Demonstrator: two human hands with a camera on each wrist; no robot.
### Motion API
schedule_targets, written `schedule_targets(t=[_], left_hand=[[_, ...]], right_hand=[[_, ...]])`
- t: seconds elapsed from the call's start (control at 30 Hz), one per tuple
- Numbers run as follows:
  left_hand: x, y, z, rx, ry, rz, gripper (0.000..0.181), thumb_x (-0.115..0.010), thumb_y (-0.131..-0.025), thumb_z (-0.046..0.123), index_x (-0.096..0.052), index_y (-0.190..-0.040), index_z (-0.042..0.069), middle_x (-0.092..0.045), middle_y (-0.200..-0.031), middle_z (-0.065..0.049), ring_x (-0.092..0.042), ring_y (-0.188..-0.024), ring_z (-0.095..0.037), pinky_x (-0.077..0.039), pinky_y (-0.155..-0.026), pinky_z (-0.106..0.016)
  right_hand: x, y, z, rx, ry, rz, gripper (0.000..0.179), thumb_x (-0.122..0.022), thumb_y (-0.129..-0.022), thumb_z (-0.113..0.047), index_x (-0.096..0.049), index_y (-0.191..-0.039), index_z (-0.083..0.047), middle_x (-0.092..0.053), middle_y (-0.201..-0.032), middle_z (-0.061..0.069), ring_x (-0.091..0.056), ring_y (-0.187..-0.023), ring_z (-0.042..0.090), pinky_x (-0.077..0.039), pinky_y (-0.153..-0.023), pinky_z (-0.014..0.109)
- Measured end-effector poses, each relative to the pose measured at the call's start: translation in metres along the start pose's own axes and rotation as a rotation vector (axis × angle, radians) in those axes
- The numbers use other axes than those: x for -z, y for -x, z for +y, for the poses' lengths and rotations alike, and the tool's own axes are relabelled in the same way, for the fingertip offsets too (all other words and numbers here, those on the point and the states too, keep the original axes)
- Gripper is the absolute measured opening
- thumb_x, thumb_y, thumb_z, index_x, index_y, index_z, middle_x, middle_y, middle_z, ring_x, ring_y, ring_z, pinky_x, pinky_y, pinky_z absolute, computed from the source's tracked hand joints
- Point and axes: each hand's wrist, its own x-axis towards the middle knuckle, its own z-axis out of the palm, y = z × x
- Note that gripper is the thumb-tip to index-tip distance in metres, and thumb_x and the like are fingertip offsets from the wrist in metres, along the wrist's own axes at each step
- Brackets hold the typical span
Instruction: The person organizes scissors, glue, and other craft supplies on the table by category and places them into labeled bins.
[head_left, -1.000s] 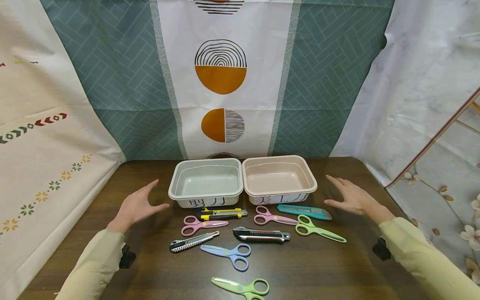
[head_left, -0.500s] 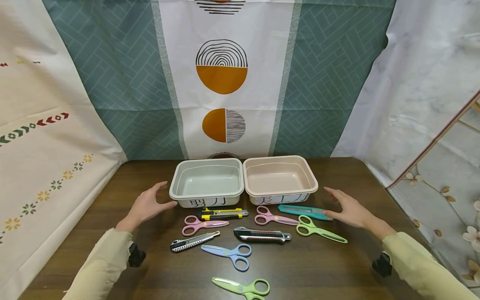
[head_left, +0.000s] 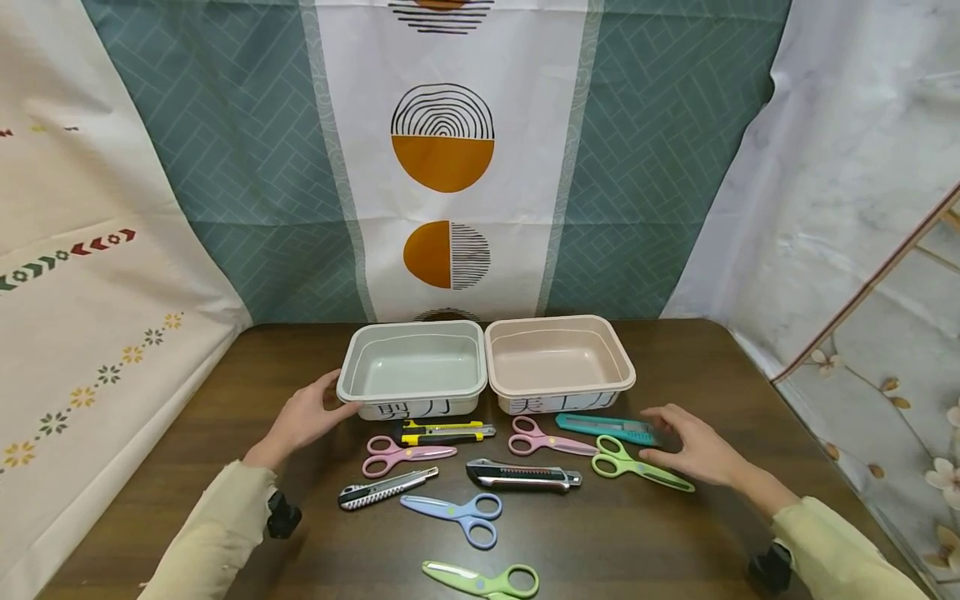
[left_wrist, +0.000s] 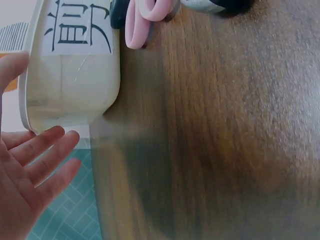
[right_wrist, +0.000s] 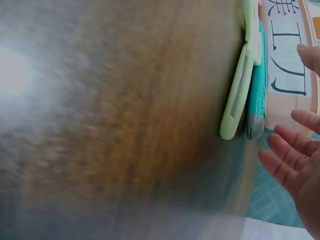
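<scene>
My left hand (head_left: 309, 417) is at the left end of the pale grey-green bin (head_left: 420, 405), thumb by its front corner and fingers beside its left wall. In the left wrist view those fingers (left_wrist: 55, 155) are spread and fairly straight; whether they touch the bin I cannot tell. Over the right end of the teal box cutter (head_left: 600, 426) hovers my right hand (head_left: 697, 450), fingers loosely bent and holding nothing. Just below that cutter lie green scissors (head_left: 637, 467), partly beneath the right thumb in the head view.
Beside the grey-green bin stands a beige-pink bin (head_left: 558, 403). In front lie a yellow-black cutter (head_left: 446, 432), pink scissors (head_left: 408, 453), more pink scissors (head_left: 551, 438), a silver cutter (head_left: 387, 488), a black-red cutter (head_left: 522, 475), blue scissors (head_left: 457, 511) and green scissors (head_left: 480, 581).
My left hand has moved right, up to the grey-green bin. My right hand has come down and a little left toward the teal box cutter. The tools and bins have stayed in place.
</scene>
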Motion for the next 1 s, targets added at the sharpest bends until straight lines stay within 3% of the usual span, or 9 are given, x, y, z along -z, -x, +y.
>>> schedule_targets(t=[0.33,0.63,1.0], left_hand=[[-0.004,0.001,0.005,0.019,0.030,0.013,0.072,-0.060,-0.084,0.043,-0.035,-0.134,-0.003,-0.058,-0.113,-0.024,-0.061,-0.096,-0.032,-0.044,-0.081,-0.050],[-0.003,-0.001,0.008,0.012,0.026,0.018,0.070,-0.059,-0.086,0.040,-0.033,-0.135,-0.002,-0.057,-0.113,-0.024,-0.060,-0.094,-0.033,-0.045,-0.080,-0.050],[-0.003,-0.001,0.008,0.022,0.034,0.010,0.072,-0.059,-0.085,0.042,-0.033,-0.134,-0.003,-0.055,-0.115,-0.027,-0.059,-0.098,-0.037,-0.044,-0.081,-0.052]], right_hand=[[-0.004,0.016,-0.007,0.001,-0.064,-0.001,0.052,-0.075,-0.071,-0.039,-0.057,-0.109,-0.007,-0.052,-0.084,-0.004,-0.047,-0.074,0.008,-0.039,-0.061,0.023],[-0.006,0.024,-0.005,0.023,-0.037,-0.013,0.050,-0.076,-0.070,-0.039,-0.059,-0.105,-0.007,-0.049,-0.079,-0.008,-0.044,-0.069,0.003,-0.037,-0.058,0.021],[-0.012,0.032,-0.008,0.072,-0.070,-0.030,0.033,-0.077,-0.071,-0.024,-0.060,-0.094,-0.010,-0.050,-0.076,-0.011,-0.045,-0.066,0.000,-0.039,-0.056,0.021]])
